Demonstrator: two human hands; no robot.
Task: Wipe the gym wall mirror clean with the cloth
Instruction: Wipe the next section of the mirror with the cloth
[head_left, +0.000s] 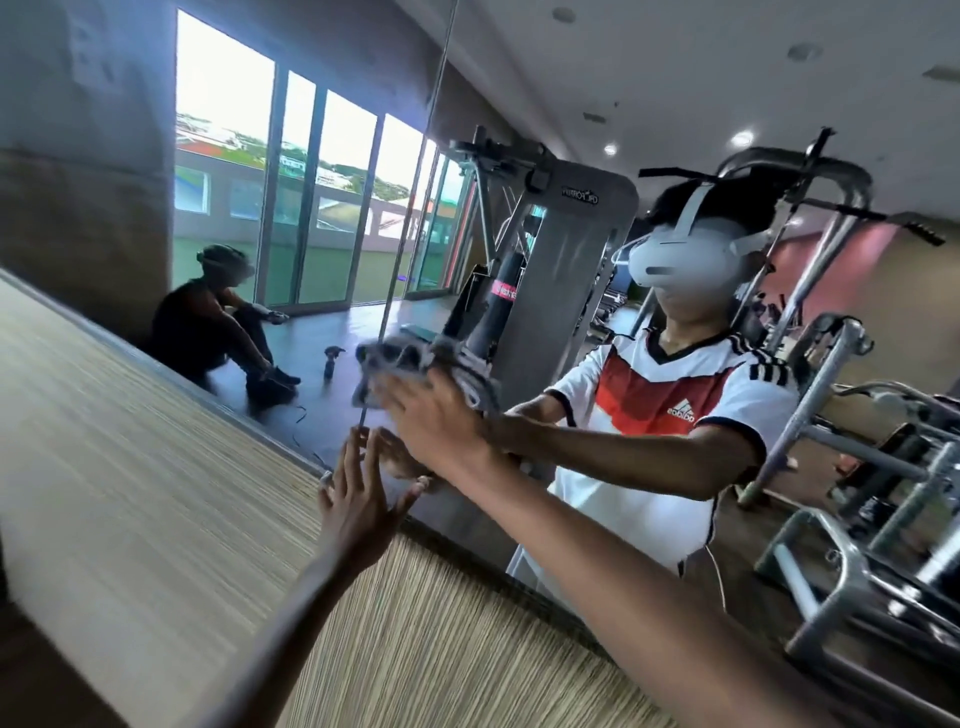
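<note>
Cloth (410, 358) sits loosely bunched under my right hand (441, 415), fingers flat, so it could slide out. Straight fingertips of my left hand (358, 504) may smudge the mirror (322, 332).

We are looking through one wide-angle camera worn on the head, facing forward and slightly down at the mirror (519, 67). We are standing very near it, with the left hand (358, 499) and the right hand (436, 415) reaching the glass mid-frame. We are holding the view tilted, so the wood-grain panel (156, 467) below the mirror is slanting across the lower left. The headset (680, 254) is showing in the reflection, facing us.
</note>
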